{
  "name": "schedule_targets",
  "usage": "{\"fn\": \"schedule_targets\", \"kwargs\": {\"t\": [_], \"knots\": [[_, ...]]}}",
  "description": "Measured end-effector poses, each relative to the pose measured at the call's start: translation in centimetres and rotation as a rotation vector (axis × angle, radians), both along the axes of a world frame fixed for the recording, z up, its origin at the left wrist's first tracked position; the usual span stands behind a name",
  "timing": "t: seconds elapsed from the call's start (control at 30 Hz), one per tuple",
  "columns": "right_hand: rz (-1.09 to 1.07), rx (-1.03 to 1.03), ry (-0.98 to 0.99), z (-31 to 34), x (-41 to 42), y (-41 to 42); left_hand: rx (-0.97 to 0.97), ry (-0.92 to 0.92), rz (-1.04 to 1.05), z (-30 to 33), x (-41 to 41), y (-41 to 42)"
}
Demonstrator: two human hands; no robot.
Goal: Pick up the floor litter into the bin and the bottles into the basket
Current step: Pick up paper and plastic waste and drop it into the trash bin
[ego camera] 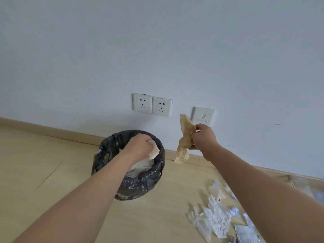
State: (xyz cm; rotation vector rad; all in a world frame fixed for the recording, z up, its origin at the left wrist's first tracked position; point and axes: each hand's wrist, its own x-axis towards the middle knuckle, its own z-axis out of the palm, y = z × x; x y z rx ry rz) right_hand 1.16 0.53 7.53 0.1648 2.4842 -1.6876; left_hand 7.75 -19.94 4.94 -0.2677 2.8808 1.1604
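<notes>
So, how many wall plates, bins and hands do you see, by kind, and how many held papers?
Socket plates: 2
Switch plate: 1
Bin: 1
Hands, left and right: 2
Held papers, white and brown: 2
Total: 8

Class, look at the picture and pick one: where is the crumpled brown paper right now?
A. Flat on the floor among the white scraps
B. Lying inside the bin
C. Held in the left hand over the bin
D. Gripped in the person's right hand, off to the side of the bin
D: the right hand grips the crumpled brown paper in the air, right of the bin, in front of the wall.
</notes>
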Motion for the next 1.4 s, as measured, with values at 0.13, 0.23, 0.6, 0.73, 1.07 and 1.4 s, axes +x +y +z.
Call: {"fn": "schedule_targets", "kwargs": {"t": [0.13, 0.23, 0.6, 0.73, 1.07, 1.4], "knots": [[0.084, 0.050, 0.032, 0.8, -1.3, -6.9, -0.017, 0.103, 0.091, -1.4, -0.5, -5.7], [0.164, 0.118, 0.085, -0.4, -1.6, -12.2, -0.176, 0.113, 0.119, -2.9, -0.2, -9.0], [0.878, 1.102, 0.012, -10.7, 1.5, -18.7, -0.715, -0.050, -0.078, -6.5, 0.8, -12.8], [0.708, 0.877, 0.157, -6.7, 1.1, -13.9, -0.740, 0.071, -0.092, -5.8, 0.0, -10.0], [0.297, 0.814, 0.049, -8.5, 2.1, 11.2, -0.621, 0.260, -0.237, -5.8, -1.9, 8.2], [0.388, 0.822, -0.246, -21.7, 7.0, 21.6, -0.469, -0.429, -0.516, -18.5, 1.8, 21.3]]}}
